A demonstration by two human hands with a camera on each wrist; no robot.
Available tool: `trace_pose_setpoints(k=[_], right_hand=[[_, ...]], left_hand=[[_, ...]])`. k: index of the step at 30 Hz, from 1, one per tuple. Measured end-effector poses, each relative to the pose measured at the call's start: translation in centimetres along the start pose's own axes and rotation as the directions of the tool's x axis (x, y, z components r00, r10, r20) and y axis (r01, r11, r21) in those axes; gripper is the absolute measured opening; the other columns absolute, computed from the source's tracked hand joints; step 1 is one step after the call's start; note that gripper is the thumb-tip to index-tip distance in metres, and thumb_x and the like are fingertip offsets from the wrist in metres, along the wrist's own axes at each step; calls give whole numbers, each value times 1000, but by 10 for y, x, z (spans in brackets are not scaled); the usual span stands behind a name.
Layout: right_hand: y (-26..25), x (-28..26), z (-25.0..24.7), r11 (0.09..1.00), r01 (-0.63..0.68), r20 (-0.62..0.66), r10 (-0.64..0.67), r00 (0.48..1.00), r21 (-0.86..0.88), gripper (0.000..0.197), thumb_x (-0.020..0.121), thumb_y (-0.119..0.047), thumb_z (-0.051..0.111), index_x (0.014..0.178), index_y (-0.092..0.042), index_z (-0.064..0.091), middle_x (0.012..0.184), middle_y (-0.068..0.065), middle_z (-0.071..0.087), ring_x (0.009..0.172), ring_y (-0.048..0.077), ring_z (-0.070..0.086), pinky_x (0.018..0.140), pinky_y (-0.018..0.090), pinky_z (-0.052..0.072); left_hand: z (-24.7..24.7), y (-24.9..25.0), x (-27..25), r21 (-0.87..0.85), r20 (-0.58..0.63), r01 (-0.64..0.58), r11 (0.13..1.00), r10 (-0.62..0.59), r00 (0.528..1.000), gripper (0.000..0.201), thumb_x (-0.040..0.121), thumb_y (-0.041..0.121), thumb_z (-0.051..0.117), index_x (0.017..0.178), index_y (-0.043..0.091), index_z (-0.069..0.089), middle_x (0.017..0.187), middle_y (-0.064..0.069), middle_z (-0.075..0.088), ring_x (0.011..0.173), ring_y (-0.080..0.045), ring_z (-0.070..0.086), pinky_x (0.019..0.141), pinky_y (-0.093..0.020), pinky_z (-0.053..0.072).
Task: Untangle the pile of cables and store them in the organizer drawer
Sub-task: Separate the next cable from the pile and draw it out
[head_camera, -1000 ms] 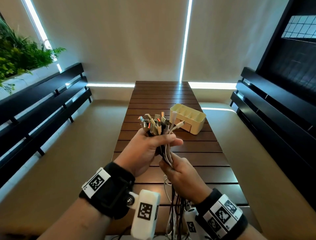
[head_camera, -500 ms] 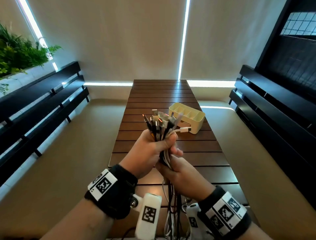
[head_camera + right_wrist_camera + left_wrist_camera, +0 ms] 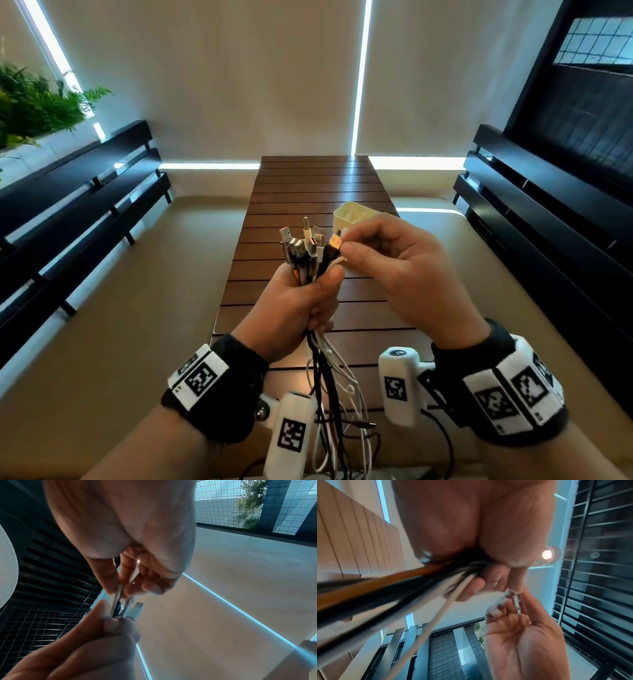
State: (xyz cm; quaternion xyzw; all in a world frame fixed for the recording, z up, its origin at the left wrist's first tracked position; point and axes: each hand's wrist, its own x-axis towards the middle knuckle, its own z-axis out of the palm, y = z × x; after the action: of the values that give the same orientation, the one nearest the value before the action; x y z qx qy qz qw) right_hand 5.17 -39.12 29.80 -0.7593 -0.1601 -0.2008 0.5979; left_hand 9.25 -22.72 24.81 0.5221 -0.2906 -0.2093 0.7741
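L hand grips cables — organizer compartments unclear.

Bright daylight leaks as thin strips around the drawn roller blinds, glaring white-blue and blown out; the room itself is moderately dim and warm-toned. The slatted wooden table carries a pale sheen of reflected light. Straight lines bow outward at the edges of the head view. In the left wrist view the bundle of cables is smeared and out of focus, and a round ceiling lamp flares. The right wrist view is soft, its near fingers blurred.
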Motion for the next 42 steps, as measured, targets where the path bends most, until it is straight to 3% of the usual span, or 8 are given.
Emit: trace_pose_setpoints(k=[3,12,18,24,29,33,38,42], right_hand=[[-2,4,1,995,3,6,-3,1000,-101,17,88,-14,74,84,-29,70,83,-8,71,75,11,64,73,28,53],[-1,12,-2,993,-63,132,76,988,-100,18,86,-8,73,88,-26,69,81,-16,63,76,6,57,71,17,45],[5,13,7,999,34,136,-30,990,-25,11,83,-14,75,86,-25,72,101,-5,61,95,20,62,75,41,52],[11,12,10,991,-5,122,22,992,-136,16,82,-18,80,98,-22,78,108,-13,60,95,16,63,73,28,53],[10,15,16,981,-60,114,82,990,-182,7,82,-14,80,86,-19,76,105,-21,60,86,14,66,77,26,53],[5,20,18,985,-10,75,23,997,-174,12,86,-13,75,83,-24,71,106,-17,63,90,4,65,77,14,49],[7,25,21,994,-109,192,106,976,8,38,82,-9,62,117,-24,67,123,-7,68,117,10,63,94,38,55],[6,27,22,980,-176,323,136,937,97,53,80,-1,47,126,-16,67,125,-1,70,121,13,62,104,38,50]], left_hand=[[-4,0,-1,-31,35,-2,1000,3,999,69,83,46,77,84,-13,39,54,3,32,42,-10,32,47,-24,37],[-15,1,-8,56,70,-36,998,32,997,62,89,43,71,76,-8,38,54,-1,34,43,-13,36,53,-26,41],[-18,2,-8,103,72,-43,994,35,997,31,91,42,70,88,12,61,58,-2,36,46,-14,39,56,-30,43],[-25,0,-8,107,57,-49,993,43,997,34,91,40,71,112,15,64,58,-3,37,48,-16,40,57,-31,44],[-26,-4,-8,125,38,-10,992,6,999,41,87,42,74,103,11,54,57,-2,37,47,-15,40,55,-29,44],[-24,-4,-8,120,23,-2,993,0,1000,16,90,31,66,79,20,62,54,2,38,44,-14,40,53,-28,42],[-24,-4,-10,67,25,39,997,-41,999,18,90,31,62,74,24,57,54,3,34,42,-12,34,51,-26,39],[-24,-2,-11,30,31,62,998,-63,998,19,89,28,63,77,18,54,53,5,34,41,-11,36,50,-26,39]])
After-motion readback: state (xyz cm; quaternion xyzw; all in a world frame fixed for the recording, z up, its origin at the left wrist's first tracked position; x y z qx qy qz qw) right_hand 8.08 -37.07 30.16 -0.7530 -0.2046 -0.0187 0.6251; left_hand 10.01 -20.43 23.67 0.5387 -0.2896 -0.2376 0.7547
